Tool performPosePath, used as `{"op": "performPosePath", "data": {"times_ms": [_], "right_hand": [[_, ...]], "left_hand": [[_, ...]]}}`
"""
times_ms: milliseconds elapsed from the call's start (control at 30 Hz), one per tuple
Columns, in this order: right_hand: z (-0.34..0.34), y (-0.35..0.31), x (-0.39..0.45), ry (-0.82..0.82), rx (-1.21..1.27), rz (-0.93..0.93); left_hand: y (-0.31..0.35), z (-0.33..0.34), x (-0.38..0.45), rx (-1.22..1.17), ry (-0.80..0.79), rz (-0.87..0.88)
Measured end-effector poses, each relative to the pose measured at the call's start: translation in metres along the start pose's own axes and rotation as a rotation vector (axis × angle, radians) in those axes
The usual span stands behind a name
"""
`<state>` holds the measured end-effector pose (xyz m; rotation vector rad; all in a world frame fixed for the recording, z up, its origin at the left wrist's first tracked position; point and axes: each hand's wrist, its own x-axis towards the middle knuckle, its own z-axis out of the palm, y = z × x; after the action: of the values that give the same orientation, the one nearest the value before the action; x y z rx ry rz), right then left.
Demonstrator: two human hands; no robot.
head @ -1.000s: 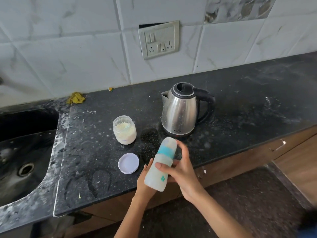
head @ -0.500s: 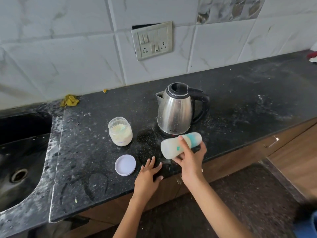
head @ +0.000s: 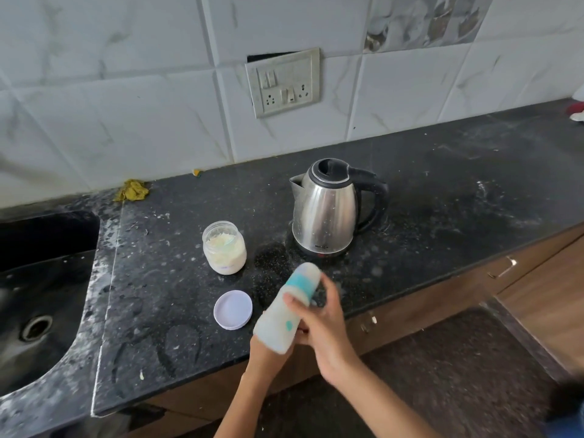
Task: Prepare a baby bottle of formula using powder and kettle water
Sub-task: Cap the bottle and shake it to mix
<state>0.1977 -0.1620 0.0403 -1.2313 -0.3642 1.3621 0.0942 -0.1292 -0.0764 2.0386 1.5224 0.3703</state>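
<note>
The capped baby bottle (head: 286,306) is tilted above the surface (head: 442,197) edge, right hand (head: 322,324) fingers wrapped round its middle, left hand (head: 268,346) cupping the base. Likely light, smooth plastic; gripping mid-body seems safest.

Right hand (head: 325,327) wraps the baby bottle (head: 284,311), tilted, capped end toward the kettle (head: 328,210). Left hand (head: 268,349) sits under its base, mostly hidden. Bottle is blurred, above the tabletop (head: 442,200) front edge. Open powder jar (head: 224,248) stands left of the kettle, lid (head: 233,309) flat just in front. Sink (head: 41,279) far left.
</note>
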Motion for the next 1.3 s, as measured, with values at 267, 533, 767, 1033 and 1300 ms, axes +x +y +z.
{"op": "performPosePath", "data": {"times_ms": [267, 533, 767, 1033, 1300], "right_hand": [[-0.016, -0.026, 0.020, 0.074, -0.101, -0.059], [-0.018, -0.025, 0.003, -0.089, -0.180, 0.127], [-0.038, -0.033, 0.014, -0.132, 0.027, 0.257], [-0.048, -0.058, 0.031, -0.080, -0.186, -0.149], [-0.021, -0.017, 0.008, -0.201, 0.053, 0.044]], "left_hand": [[0.000, -0.001, 0.011, -0.092, -0.021, 0.021], [-0.001, -0.004, 0.011, 0.052, -0.025, 0.117], [-0.001, -0.005, 0.013, 0.019, -0.024, 0.136], [-0.002, -0.006, 0.014, 0.001, -0.059, 0.118], [0.004, -0.005, 0.003, -0.091, -0.024, 0.022]]}}
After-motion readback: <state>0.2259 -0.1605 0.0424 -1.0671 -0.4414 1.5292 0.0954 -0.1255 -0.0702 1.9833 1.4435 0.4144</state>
